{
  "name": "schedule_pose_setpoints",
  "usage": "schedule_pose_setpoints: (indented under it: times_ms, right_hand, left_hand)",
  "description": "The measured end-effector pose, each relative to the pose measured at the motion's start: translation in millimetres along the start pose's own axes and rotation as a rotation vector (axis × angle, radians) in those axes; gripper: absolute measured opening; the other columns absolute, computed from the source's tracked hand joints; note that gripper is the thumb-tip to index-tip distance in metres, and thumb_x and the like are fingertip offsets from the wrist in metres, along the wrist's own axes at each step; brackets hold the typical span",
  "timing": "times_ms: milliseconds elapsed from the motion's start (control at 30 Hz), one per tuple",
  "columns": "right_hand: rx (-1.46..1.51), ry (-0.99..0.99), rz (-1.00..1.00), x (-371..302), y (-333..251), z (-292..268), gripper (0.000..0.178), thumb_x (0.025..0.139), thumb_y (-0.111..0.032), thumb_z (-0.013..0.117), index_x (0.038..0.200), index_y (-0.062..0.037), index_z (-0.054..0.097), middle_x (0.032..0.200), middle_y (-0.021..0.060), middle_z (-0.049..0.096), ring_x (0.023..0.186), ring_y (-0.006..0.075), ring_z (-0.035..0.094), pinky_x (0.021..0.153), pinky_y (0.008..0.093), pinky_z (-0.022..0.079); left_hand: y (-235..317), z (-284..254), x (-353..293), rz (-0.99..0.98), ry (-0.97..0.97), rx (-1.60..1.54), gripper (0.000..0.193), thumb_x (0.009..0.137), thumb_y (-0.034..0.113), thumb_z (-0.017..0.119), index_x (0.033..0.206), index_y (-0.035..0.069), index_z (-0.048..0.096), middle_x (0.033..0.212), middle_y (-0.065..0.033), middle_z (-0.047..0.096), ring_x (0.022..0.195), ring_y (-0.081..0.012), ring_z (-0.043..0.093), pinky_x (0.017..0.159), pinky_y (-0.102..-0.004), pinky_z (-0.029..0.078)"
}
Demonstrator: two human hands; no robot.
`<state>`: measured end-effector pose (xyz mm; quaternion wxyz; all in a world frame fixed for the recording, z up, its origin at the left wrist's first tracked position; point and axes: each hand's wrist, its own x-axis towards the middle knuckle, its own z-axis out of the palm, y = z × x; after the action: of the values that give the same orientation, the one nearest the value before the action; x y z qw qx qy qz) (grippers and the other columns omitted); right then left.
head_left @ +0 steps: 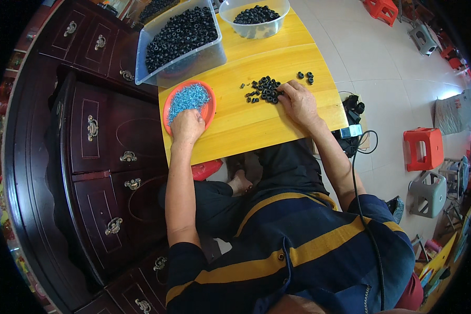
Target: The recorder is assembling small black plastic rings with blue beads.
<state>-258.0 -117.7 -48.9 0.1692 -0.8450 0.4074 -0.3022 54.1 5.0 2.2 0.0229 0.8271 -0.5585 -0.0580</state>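
Observation:
My left hand [188,126] is at the near edge of an orange-red plate [211,111] heaped with small shiny blue pieces [189,98]. Its fingers are closed down at the heap, and whatever they hold is hidden. On the yellow table, my right hand [300,104] rests at the right side of a loose pile of black ring-shaped parts [267,86]. Thumb and fingers come together at the pile's edge, and I cannot make out what is between them. Several more black rings [310,78] lie apart, beyond the right hand.
A large clear bin [186,70] full of black parts and a round clear bowl [259,32] of them stand at the table's far side. A dark wooden cabinet [104,136] borders the left. Stools, including an orange one [423,149], stand right on the tiled floor. A black cable [362,209] hangs nearby.

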Motion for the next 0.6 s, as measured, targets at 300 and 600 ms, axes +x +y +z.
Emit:
schedule_pose_setpoints:
  times_ms: [300, 600]
  right_hand:
    - [0.000, 0.053, -0.006, -6.0, 3.4, 3.8, 0.020, 0.085, -0.016, 0.069, 0.101, -0.0070, 0.061, 0.098, 0.0141, 0.066, 0.097, 0.0343, 0.064, 0.081, 0.0448, 0.052]
    - [0.519, 0.164, 0.223, -34.5, -5.9, -3.1, 0.025, 0.091, -0.005, 0.067, 0.115, -0.0031, 0.062, 0.092, 0.0049, 0.064, 0.079, 0.0111, 0.061, 0.072, 0.0261, 0.050]
  left_hand:
    - [-12.4, 10.3, 2.0, 0.214, 0.132, -0.020, 0.009, 0.080, 0.016, 0.068, 0.079, 0.008, 0.071, 0.087, -0.0132, 0.070, 0.081, -0.0350, 0.068, 0.072, -0.0481, 0.054]
    - [-13.4, 8.4, -5.6, 0.231, 0.222, -0.148, 0.008, 0.082, 0.013, 0.066, 0.080, 0.005, 0.065, 0.083, -0.0124, 0.066, 0.077, -0.0326, 0.066, 0.068, -0.0453, 0.052]
